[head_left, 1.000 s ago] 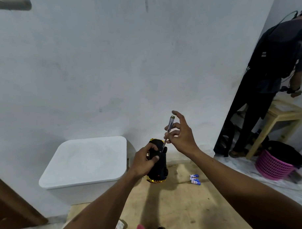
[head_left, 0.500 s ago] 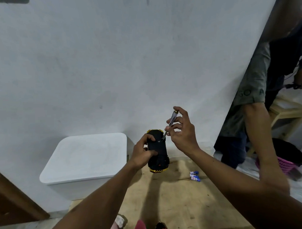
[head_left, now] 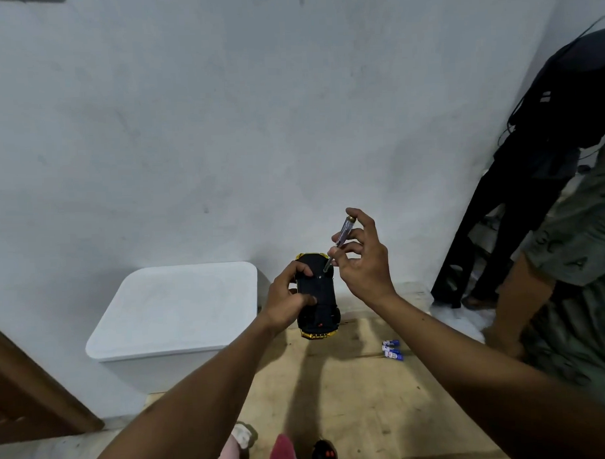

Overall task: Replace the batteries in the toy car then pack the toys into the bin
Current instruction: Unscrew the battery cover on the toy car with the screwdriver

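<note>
— Where's the car (head_left: 318, 299)?
— In the left hand (head_left: 282, 300), underside up, held above the tabletop (head_left: 351, 399); the left fingers (head_left: 299, 268) curl round its side, thumb on the black base
— And the right hand (head_left: 367, 270)?
— Its fingers (head_left: 352, 234) pinch a screwdriver (head_left: 346, 226), tilted, tip down at the car's base, just right of the left fingers
— Batteries (head_left: 391, 350)?
— On the tabletop, below and right of the right fingers, well apart from both hands
— The bin (head_left: 173, 312)?
— White, lid on, left of the left fingers, against the wall (head_left: 222, 129)
</note>
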Available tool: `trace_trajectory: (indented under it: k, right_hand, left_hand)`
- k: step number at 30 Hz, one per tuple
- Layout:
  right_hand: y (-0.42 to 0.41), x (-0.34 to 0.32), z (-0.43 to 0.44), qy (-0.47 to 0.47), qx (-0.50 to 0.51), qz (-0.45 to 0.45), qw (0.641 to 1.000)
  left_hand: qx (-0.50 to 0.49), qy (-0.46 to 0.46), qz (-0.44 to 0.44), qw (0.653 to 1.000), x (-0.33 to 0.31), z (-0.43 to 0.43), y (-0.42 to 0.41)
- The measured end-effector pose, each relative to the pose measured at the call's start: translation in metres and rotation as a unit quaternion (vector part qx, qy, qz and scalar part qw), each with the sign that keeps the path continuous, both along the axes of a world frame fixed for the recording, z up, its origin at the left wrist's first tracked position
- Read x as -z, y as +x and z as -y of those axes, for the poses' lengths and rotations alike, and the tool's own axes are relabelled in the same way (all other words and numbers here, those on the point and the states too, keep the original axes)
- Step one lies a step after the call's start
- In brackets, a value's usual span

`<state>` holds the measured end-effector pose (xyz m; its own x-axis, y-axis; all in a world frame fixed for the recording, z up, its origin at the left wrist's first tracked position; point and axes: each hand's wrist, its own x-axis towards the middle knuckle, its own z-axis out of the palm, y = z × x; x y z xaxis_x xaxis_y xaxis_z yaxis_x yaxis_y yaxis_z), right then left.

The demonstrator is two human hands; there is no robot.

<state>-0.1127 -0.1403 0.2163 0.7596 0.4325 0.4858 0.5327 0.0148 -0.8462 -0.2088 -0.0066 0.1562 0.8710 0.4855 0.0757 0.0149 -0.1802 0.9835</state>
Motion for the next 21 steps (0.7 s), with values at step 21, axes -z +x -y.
trace_trajectory:
  k: [21]
  right_hand:
    - [-0.0016,0.0043,-0.0009,0.008,-0.003,0.02,1.0]
  left_hand:
    - [-0.004,-0.003,0.001,1.0,0.0,0.0002,-0.0046]
